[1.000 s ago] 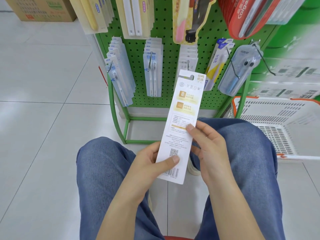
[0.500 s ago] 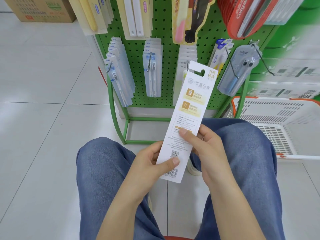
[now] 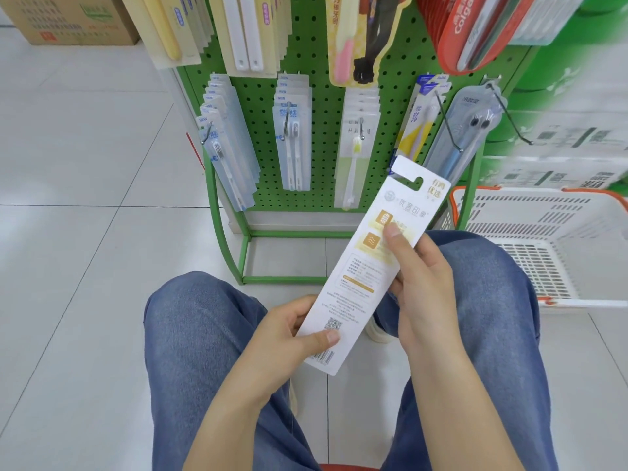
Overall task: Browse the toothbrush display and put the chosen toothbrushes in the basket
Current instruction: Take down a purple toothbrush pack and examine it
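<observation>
We held the toothbrush pack [image 3: 365, 266] tilted, left hand [image 3: 289, 338] pinching its bottom, right hand [image 3: 423, 283] gripping higher, basket [image 3: 550, 239] beside our knee.

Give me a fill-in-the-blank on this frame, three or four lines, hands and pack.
1. Both hands hold one long white card toothbrush pack with its printed ____ side facing the camera.
2. The left hand pinches the end near the ____ code.
3. The white plastic basket with orange trim stands on the person's ____ side.
4. The right hand has its thumb on the pack's ____ half.

Missing words: back; QR; right; upper
</observation>
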The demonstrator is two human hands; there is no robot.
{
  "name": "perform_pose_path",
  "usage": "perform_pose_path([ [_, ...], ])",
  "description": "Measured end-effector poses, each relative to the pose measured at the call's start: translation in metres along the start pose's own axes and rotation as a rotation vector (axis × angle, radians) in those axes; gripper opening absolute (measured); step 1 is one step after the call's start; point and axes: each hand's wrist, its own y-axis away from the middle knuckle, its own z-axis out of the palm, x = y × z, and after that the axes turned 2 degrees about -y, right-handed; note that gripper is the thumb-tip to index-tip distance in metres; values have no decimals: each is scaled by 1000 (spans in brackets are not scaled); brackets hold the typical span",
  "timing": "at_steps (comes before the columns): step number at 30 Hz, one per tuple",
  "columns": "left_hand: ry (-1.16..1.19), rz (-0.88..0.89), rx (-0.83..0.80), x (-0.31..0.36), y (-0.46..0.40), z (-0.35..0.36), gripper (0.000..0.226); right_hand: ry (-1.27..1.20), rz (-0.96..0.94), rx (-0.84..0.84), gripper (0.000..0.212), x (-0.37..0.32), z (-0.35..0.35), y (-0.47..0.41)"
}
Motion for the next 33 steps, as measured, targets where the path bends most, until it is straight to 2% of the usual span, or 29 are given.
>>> perform_pose_path([
  [4, -25, 0, 4, -2, 0, -2, 35, -8, 20, 9, 11, -6, -2, -3],
  [14, -88, -6, 25, -4, -1, 0, 33, -5, 44, 75, 31, -13, -6, -4],
  [17, -74, 37, 102, 0, -3, 3, 34, 25, 11, 67, 26, -9, -4, -2],
  [19, -77, 112, 222, 1, -5, 7, 39, 92, -45, 45, 41, -6, 0, 3],
  [22, -181, 254, 399, 1, -7, 13, 48, 74, -61, -47, 51, -1, 7, 8],
  [24, -309, 356, 478, 0, -7, 14, 59, 14, -49, -102, 41, -2, 10, 6],
  [28, -589, 516, 538, -7, -9, 13, 73, -114, 62, -61, 16, -10, 13, -5],
  [31, -721, 586, 616, -8, -11, 11, 68, -152, 104, -6, 19, -16, 16, -12],
  [33, -786, 610, 564, -9, -12, 8, 68, -171, 87, -18, 22, -19, 19, -15],
])
